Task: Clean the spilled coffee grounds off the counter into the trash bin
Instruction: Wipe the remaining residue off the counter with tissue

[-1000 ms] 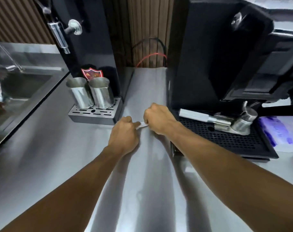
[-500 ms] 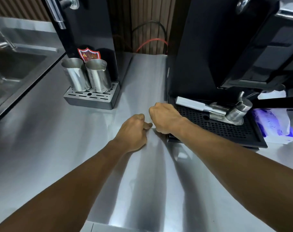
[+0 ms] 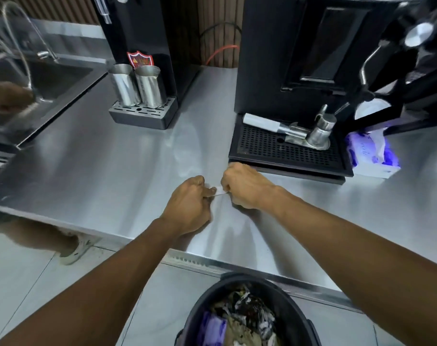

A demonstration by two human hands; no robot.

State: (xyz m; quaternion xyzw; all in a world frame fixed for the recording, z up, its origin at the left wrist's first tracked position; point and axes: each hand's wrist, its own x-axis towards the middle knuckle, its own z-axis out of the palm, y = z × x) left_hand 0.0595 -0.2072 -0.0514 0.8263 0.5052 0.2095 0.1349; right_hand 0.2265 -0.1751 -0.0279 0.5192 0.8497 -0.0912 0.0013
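Observation:
My left hand (image 3: 191, 204) and my right hand (image 3: 242, 187) rest as fists side by side on the steel counter (image 3: 112, 171), a short way in from its front edge. Both pinch a small white tissue (image 3: 219, 191) that stretches between them; most of it is hidden inside the fists. No loose coffee grounds show on the metal around my hands. Below the counter's front edge stands a round black trash bin (image 3: 247, 318), filled with crumpled paper and purple wrappers.
A black coffee machine with a perforated drip tray (image 3: 287, 151) stands just right of my right hand. Two steel jugs (image 3: 137, 84) sit on a small tray at the back left. A tissue box (image 3: 369, 153) is at right, a sink (image 3: 45, 76) at far left. Someone's foot (image 3: 77, 247) is on the floor.
Both hands have slid toward me along the counter, still pinching the tissue. The view has tilted down, bringing the counter's front edge and the trash bin into sight.

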